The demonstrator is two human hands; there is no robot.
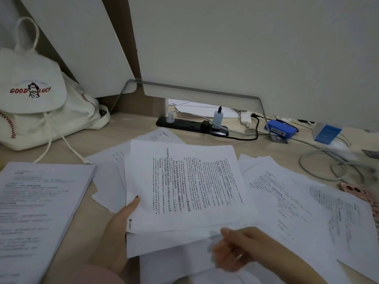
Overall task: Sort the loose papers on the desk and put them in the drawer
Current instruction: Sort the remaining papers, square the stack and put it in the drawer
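I have the left hand [120, 228] pinching a printed sheet [184, 191] by its left edge, thumb on top, over the middle of the desk [123, 129] near the front edge. The right hand [231, 249] is blurred at the sheet's lower edge, fingers curled; I cannot tell whether it grips anything. Loose papers [307, 212] spread toward the right edge. A neat stack [41, 212] lies at the front left. A white bag [41, 103] sits in the back left corner, and a power strip [184, 123] lies along the back edge.
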